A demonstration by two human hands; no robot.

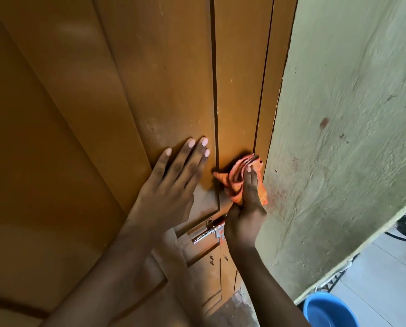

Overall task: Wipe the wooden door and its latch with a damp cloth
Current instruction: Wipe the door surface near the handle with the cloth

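Against the ochre wooden door [131, 74], beside a rough green plaster wall [343, 114], the left hand [166, 185] lies spread flat while the right hand [247, 208] presses a bunched orange cloth [232, 180] just above the metal latch [206, 232].

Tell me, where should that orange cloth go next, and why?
Probably straight down onto the metal latch. The right hand presses the orange cloth on the door edge just above the latch, which looks untouched and sits right below the hand. The left hand lies flat on the door, steadying it, so a short downward wipe seems the natural follow-on.
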